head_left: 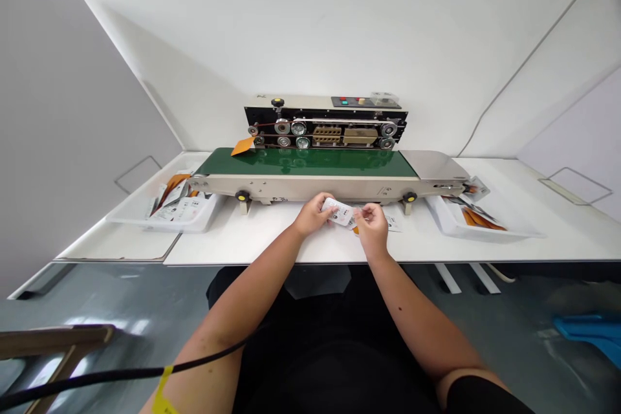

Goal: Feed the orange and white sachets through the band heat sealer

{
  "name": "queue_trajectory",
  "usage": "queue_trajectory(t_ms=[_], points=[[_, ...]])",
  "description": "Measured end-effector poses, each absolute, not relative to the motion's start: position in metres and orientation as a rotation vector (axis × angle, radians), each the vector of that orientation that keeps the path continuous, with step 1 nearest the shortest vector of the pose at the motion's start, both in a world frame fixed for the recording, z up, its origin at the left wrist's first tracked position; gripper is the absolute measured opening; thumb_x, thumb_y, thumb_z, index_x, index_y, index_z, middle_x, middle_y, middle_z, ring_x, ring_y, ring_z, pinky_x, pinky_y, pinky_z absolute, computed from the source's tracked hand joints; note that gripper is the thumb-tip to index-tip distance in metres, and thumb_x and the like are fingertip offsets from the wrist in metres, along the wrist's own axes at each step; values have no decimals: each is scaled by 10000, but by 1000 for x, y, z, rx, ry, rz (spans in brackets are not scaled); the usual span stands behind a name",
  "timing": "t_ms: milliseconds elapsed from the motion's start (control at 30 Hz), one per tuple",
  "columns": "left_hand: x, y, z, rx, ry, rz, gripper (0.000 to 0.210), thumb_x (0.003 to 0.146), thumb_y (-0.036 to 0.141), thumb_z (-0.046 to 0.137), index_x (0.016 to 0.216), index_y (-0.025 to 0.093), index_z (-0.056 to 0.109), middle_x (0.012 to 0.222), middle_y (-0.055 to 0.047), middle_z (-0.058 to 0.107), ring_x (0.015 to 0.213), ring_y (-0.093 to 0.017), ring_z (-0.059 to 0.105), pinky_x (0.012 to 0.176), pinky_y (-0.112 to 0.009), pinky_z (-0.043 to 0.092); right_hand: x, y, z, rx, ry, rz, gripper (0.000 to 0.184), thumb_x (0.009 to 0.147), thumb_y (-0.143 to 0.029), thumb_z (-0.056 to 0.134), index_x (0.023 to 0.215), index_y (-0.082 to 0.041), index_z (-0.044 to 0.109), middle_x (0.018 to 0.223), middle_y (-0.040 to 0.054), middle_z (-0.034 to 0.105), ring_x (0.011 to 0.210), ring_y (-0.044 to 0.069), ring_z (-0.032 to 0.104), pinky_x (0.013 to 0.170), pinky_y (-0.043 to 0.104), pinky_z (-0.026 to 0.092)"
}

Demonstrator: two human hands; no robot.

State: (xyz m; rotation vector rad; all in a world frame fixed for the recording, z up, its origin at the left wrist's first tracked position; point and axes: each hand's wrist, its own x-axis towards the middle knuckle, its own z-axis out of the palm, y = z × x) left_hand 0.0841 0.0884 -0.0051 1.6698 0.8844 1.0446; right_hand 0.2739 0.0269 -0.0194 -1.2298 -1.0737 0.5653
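Between my hands, above the front of the table, is a small white printed packet (338, 212). My left hand (313, 215) grips its left end, thumb on top. At the packet's right end my right hand (372, 228) pinches the edge with thumb and forefinger. Below the hands lie more printed packets (394, 224), partly hidden by my right hand. Just behind stands a band sealing machine with a green conveyor belt (310, 163). An orange packet (243, 145) sticks out at the left end of its rollers.
A clear plastic bin (204, 220) with several white and orange packets stands at the left. Another bin (449, 225) with packets sits under the conveyor's right end, where a packet (478, 189) hangs. Black knobs (242, 196) project from the conveyor's front. A black cable (208, 359) crosses my left arm.
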Motion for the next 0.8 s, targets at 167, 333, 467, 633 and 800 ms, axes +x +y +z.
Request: queue_trajectory(t_ms=[167, 333, 467, 633, 800], points=[[78, 85, -4, 2225, 1113, 1251, 258, 957, 445, 679, 1084, 225, 721, 967, -45, 781, 816, -181, 730, 797, -296, 567, 266, 18, -12, -1138, -1155, 667, 494, 916, -535, 644, 1281, -208, 581, 997, 74, 683, 813, 195, 667, 704, 330, 569], [83, 82, -1, 2576, 787, 1217, 278, 1040, 339, 530, 1215, 239, 721, 1242, -101, 761, 1133, -229, 725, 997, -387, 557, 246, 19, -6, -1066, -1164, 920, 650, 911, -584, 611, 1448, -229, 518, 1298, 158, 654, 1021, 266, 708, 705, 363, 621], [88, 75, 3, 2703, 509, 1109, 378, 1019, 353, 550, 1367, 233, 638, 1375, -126, 694, 1268, -252, 666, 1068, -415, 528, 254, 22, -4, -1143, -1077, 907, 514, 921, -560, 594, 1316, -231, 617, 1248, 130, 693, 989, 270, 709, 644, 350, 608], [76, 73, 9, 2573, 589, 1059, 607, 960, 528, 594, 1470, 207, 517, 1474, -165, 603, 1172, -277, 689, 1038, -428, 535, 322, 36, 29, -1294, -1358, 601, 385, 836, -444, 731, 1151, -223, 710, 1047, 84, 739, 809, 226, 678, 658, 330, 561], [66, 80, 8, 2495, 848, 1031, 492, 947, 539, 573, 1282, 180, 595, 1091, -107, 710, 850, -222, 682, 807, -353, 532, 401, 89, 92, -1279, -1144, 315, 482, 779, -366, 801, 1192, -216, 603, 1001, 68, 702, 796, 191, 671, 629, 272, 523]])
